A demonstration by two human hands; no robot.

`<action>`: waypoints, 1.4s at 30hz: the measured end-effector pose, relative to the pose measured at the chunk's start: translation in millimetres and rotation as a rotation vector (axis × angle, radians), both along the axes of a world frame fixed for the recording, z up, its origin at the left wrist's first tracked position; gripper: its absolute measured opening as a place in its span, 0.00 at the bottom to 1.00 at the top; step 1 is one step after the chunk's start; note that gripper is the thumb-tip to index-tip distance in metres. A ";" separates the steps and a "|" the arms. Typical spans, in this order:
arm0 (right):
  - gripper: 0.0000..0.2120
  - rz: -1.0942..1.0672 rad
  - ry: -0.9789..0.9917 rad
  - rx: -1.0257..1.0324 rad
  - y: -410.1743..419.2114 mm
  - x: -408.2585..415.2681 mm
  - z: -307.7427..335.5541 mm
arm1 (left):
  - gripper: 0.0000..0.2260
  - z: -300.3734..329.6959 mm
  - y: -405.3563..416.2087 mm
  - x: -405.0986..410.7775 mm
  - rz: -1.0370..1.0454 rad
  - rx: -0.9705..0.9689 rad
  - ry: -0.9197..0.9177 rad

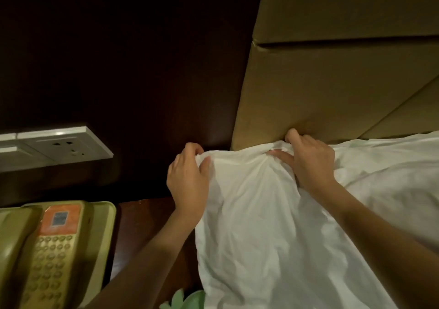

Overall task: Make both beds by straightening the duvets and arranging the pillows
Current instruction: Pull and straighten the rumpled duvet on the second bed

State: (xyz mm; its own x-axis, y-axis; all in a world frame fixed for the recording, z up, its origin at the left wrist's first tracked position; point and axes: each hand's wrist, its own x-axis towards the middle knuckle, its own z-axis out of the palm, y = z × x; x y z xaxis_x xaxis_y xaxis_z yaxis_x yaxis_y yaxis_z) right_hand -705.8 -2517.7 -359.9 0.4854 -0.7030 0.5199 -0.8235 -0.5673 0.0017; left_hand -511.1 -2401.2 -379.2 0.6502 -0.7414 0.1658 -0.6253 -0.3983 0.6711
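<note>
A white duvet [256,225] lies crumpled across the bed, its top corner drawn up against the tan padded headboard [332,83]. My left hand [188,178] pinches the corner's left edge between thumb and curled fingers. My right hand [308,161] grips a bunch of the fabric right at the foot of the headboard, fingers curled into the cloth. More white bedding [392,171] spreads to the right. No pillow is in sight.
A dark wooden nightstand [147,225] stands left of the bed, bearing a beige telephone [50,251] with several keys. A white socket panel [57,148] sits on the dark wooden wall. Something green [183,300] pokes in at the bottom edge.
</note>
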 end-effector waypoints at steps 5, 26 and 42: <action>0.27 -0.044 0.035 0.102 31.9 -20.2 -0.5 | 0.19 -26.0 25.8 -31.6 -0.204 -0.036 -0.237; 0.44 -0.211 0.425 0.550 76.7 -77.8 88.2 | 0.21 72.6 13.0 -65.8 -0.748 0.413 -0.368; 0.25 -0.386 -0.043 0.519 182.6 -133.9 317.6 | 0.20 341.5 44.8 -131.9 -0.920 0.126 -0.417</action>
